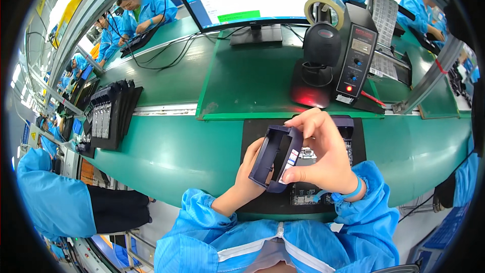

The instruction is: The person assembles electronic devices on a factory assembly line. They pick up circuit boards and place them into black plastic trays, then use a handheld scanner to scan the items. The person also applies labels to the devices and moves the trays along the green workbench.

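A dark purple, hollow plastic housing (261, 166) is tilted up above the bench, its open side facing me. My left hand (245, 172) grips it from the left and behind, with most of those fingers hidden. On the right side, my right hand (331, 156) has its thumb at the lower edge and its fingertips at the upper corner. Between them, a small white label with coloured marks (291, 160) shows on the housing's side. Beneath my right hand, circuit boards (305, 190) lie on a black mat (251, 135). Another dark housing (344, 122) is partly hidden behind that hand.
Beyond the mat stand a black scanner (319, 48) casting red light, a control box with knobs (357, 63), a tape roll (323, 12) and a monitor (247, 0). Racked dark housings with boards (107, 114) stand left on the green bench (166, 139). Several people in blue work nearby.
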### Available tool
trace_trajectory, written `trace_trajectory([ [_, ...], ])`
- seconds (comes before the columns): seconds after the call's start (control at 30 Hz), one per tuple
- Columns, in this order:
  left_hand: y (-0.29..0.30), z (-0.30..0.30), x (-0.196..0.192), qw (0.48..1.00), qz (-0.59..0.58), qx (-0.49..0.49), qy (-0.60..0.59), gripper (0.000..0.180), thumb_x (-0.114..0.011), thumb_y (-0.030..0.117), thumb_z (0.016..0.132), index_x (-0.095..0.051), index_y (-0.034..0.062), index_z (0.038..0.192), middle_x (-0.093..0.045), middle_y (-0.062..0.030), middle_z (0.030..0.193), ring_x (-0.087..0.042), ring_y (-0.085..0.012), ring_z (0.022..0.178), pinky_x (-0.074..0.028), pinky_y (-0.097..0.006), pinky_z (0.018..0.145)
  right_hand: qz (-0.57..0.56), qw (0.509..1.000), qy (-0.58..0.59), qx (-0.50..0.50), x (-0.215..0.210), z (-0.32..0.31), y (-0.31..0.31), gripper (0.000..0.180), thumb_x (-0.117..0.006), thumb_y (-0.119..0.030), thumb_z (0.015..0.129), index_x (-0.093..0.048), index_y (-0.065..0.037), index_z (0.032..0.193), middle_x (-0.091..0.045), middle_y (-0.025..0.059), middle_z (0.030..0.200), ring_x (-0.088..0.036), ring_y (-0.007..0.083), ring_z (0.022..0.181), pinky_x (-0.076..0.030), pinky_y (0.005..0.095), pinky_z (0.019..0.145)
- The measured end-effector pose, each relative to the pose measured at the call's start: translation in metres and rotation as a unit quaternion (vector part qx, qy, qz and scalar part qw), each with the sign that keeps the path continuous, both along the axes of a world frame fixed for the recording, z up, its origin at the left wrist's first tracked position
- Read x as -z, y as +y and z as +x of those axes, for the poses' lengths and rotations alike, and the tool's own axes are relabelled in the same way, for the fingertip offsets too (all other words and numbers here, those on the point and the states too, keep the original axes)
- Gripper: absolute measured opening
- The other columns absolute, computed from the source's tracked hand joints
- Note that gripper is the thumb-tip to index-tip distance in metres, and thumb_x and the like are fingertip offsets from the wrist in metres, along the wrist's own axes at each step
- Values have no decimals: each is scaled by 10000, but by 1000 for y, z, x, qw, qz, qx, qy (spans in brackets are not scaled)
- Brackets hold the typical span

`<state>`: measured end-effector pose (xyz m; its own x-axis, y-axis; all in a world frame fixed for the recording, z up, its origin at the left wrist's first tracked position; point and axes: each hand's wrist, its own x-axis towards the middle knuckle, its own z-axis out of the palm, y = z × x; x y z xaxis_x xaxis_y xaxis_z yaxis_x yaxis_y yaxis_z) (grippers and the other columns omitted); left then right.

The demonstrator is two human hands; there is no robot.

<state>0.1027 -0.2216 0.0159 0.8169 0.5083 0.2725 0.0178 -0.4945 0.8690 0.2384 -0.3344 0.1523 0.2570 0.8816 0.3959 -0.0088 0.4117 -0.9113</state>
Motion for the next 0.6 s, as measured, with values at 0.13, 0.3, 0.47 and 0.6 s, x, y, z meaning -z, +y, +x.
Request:
trace_trajectory([
  [0.13,-17,-9,-12,994,-24,-83,-67,438,-621,93,747,-415,-6,1120,-466,-126,1069,-512,-208,965,-423,-306,823,10,1000,0,-2,13,13,10,342,-717,-115,678,-421,-69,841,-451,44,904,-490,130,864,-426,243,661],
  [0.3,-22,-22,-26,947,-209,-161,-181,508,-598,-27,712,-388,2,1175,-523,-94,1035,-527,-175,914,-424,-288,823,127,838,-258,464,24,82,26,238,-667,-139,732,-481,-42,619,-438,50,585,-454,162,479,-373,270,452],
  [0.47,-11,-43,-8,924,-361,-111,-53,700,-533,-94,698,-211,6,1311,-454,-134,1168,-499,-212,1020,-412,-309,862,40,704,-91,703,73,196,-3,343,-600,-248,797,-484,-12,577,-455,43,497,-384,117,459,-332,292,450],
  [0.6,-16,-40,-7,951,-286,-112,-41,826,-516,-112,693,-53,26,1362,-378,-169,1249,-440,-249,1108,-370,-334,916,-28,691,-47,720,91,220,-15,334,-602,-319,783,-593,3,696,-515,58,620,-480,154,573,-386,301,564],
])
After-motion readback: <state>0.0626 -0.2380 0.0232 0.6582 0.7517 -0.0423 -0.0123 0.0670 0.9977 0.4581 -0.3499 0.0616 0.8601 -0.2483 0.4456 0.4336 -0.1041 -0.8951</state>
